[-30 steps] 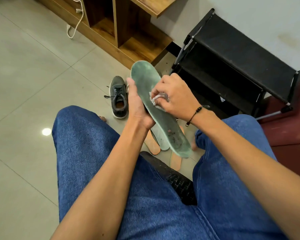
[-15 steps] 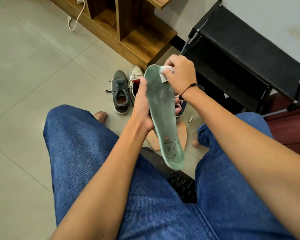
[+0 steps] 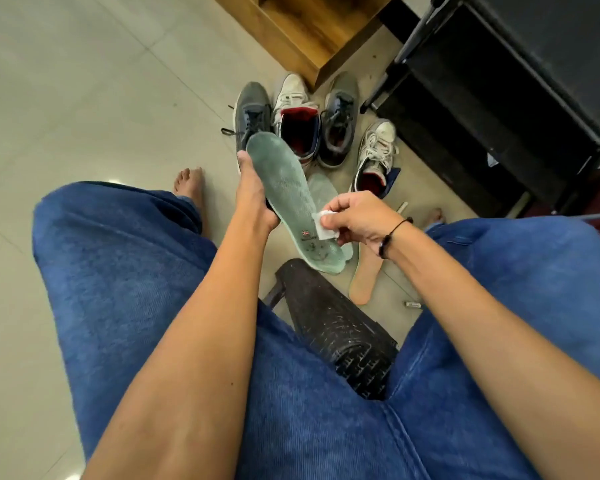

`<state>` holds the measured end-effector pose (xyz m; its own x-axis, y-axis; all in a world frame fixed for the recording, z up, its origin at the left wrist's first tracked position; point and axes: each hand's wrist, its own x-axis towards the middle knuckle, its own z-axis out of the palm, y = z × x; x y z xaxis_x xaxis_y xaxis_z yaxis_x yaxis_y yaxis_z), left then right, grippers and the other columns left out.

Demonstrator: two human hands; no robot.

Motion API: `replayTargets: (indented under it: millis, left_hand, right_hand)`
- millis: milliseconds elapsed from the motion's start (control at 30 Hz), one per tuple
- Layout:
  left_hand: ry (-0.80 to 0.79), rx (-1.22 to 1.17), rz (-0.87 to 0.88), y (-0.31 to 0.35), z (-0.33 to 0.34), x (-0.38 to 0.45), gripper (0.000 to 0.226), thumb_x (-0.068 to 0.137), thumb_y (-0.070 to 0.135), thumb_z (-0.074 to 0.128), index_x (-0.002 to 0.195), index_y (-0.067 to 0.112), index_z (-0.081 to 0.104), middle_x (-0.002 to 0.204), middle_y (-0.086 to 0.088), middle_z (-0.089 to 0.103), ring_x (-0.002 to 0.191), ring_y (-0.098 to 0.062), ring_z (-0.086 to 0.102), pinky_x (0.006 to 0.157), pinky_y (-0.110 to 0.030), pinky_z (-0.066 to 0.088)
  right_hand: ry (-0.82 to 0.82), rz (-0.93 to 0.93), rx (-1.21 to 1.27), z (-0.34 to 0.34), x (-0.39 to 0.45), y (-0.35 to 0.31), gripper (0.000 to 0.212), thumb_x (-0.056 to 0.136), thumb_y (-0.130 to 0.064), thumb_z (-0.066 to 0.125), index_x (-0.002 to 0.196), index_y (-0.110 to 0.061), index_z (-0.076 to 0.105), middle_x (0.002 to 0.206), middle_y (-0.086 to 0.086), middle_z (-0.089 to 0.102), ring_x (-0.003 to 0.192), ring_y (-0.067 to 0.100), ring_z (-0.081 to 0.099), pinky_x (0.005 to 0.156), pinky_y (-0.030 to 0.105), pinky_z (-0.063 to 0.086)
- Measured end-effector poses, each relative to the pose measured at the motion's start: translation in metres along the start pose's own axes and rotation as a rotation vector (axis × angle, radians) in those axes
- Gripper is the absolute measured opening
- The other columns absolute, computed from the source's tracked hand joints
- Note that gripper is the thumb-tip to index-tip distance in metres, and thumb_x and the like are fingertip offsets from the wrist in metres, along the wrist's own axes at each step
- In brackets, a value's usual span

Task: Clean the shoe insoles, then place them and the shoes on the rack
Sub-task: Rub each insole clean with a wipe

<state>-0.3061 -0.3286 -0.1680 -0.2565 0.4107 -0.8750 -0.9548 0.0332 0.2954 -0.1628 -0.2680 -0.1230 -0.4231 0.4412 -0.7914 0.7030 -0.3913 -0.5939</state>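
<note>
Tiled floor [image 3: 84,98] is noted beneath. The green insole [image 3: 284,188], long axis running eleven to five o'clock, is gripped by the left hand [image 3: 253,192]; a white wipe [image 3: 323,225], pinched by the right hand [image 3: 357,220], is pressed near its heel.

One head-worn wide-angle view looks steeply down from close above the seated person's lap [image 3: 146,306], past both forearms to the floor [image 3: 84,98] ahead.

Left hand [image 3: 253,192] grips green insole [image 3: 284,188] — right hand [image 3: 354,220] presses white wipe [image 3: 323,226] on it.
</note>
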Motion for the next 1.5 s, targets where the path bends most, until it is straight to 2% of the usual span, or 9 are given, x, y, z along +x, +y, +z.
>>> replayTargets:
  millis: [233, 333, 400, 567, 767, 933, 1033, 1300, 1500]
  left_hand:
    - [0.294, 0.194, -0.076, -0.043, -0.016, 0.041, 0.022, 0.101, 0.019, 0.039, 0.103, 0.002, 0.054, 0.091, -0.006, 0.058, 0.082, -0.023, 0.06, 0.077, -0.037, 0.053]
    - [0.412, 0.232, -0.095, -0.056, -0.032, 0.07, 0.017, 0.098, 0.008, 0.036, 0.088, 0.009, 0.05, 0.08, -0.004, 0.053, 0.074, -0.02, 0.056, 0.068, -0.03, 0.05]
    - [0.466, 0.318, -0.13, -0.063, -0.046, 0.09, 0.019, 0.095, 0.007, 0.037, 0.082, 0.011, 0.05, 0.081, -0.003, 0.053, 0.075, -0.021, 0.055, 0.069, -0.03, 0.05]
    - [0.515, 0.38, -0.196, -0.084, -0.074, 0.126, 0.036, 0.096, 0.008, 0.034, 0.124, 0.012, 0.056, 0.109, -0.006, 0.065, 0.091, -0.022, 0.061, 0.069, -0.028, 0.051]
    - [0.577, 0.504, -0.137, -0.097, -0.083, 0.146, 0.022, 0.091, -0.006, 0.04, 0.088, 0.012, 0.052, 0.093, -0.007, 0.059, 0.078, -0.021, 0.056, 0.077, -0.034, 0.052]
    - [0.721, 0.552, -0.093, -0.093, -0.11, 0.166, 0.028, 0.095, 0.005, 0.04, 0.119, 0.007, 0.055, 0.114, -0.008, 0.06, 0.093, -0.024, 0.057, 0.08, -0.029, 0.049]
    - [0.755, 0.558, -0.099, -0.087, -0.122, 0.177, 0.029, 0.094, 0.002, 0.04, 0.114, 0.007, 0.06, 0.112, -0.008, 0.062, 0.091, -0.024, 0.057, 0.076, -0.028, 0.05]
    - [0.76, 0.587, -0.02, -0.068, -0.137, 0.203, 0.029, 0.086, -0.005, 0.04, 0.102, 0.009, 0.058, 0.103, -0.01, 0.061, 0.086, -0.025, 0.057, 0.071, -0.025, 0.05]
    - [0.693, 0.704, -0.044, -0.049, -0.148, 0.216, 0.031, 0.093, 0.001, 0.043, 0.122, 0.006, 0.054, 0.114, -0.007, 0.058, 0.091, -0.022, 0.055, 0.058, -0.019, 0.047]
  right_hand:
    - [0.123, 0.129, -0.208, 0.02, 0.072, 0.043, 0.026, 0.075, 0.002, 0.063, 0.058, -0.015, 0.054, 0.06, 0.003, 0.053, 0.048, 0.014, 0.048, 0.038, 0.02, 0.04]
    - [0.111, 0.168, -0.264, 0.025, 0.101, 0.057, 0.025, 0.074, -0.001, 0.065, 0.057, -0.016, 0.053, 0.062, 0.002, 0.053, 0.054, 0.016, 0.048, 0.043, 0.022, 0.04]
    - [0.098, 0.184, -0.308, 0.028, 0.119, 0.064, 0.026, 0.075, -0.004, 0.066, 0.057, -0.018, 0.053, 0.068, 0.002, 0.054, 0.063, 0.018, 0.05, 0.05, 0.024, 0.041]
    - [0.098, 0.195, -0.39, 0.037, 0.161, 0.078, 0.029, 0.075, -0.001, 0.061, 0.054, -0.018, 0.049, 0.079, 0.005, 0.057, 0.073, 0.022, 0.052, 0.055, 0.025, 0.042]
    - [0.038, 0.169, -0.442, 0.049, 0.189, 0.092, 0.012, 0.075, -0.009, 0.065, 0.068, -0.017, 0.06, 0.085, 0.0, 0.06, 0.084, 0.019, 0.056, 0.066, 0.023, 0.042]
    - [-0.038, 0.199, -0.393, 0.064, 0.198, 0.102, 0.005, 0.077, -0.009, 0.066, 0.073, -0.012, 0.064, 0.084, 0.004, 0.061, 0.084, 0.022, 0.06, 0.076, 0.033, 0.053]
    - [-0.051, 0.255, -0.338, 0.074, 0.208, 0.106, 0.024, 0.078, -0.006, 0.064, 0.06, -0.02, 0.055, 0.088, 0.007, 0.064, 0.091, 0.027, 0.064, 0.083, 0.04, 0.056]
    - [-0.061, 0.301, -0.312, 0.096, 0.232, 0.104, 0.024, 0.077, -0.01, 0.068, 0.06, -0.021, 0.055, 0.099, 0.011, 0.068, 0.096, 0.028, 0.064, 0.085, 0.042, 0.055]
    - [-0.063, 0.291, -0.31, 0.097, 0.248, 0.103, 0.028, 0.08, -0.004, 0.063, 0.06, -0.02, 0.052, 0.087, 0.008, 0.061, 0.083, 0.025, 0.063, 0.08, 0.043, 0.057]
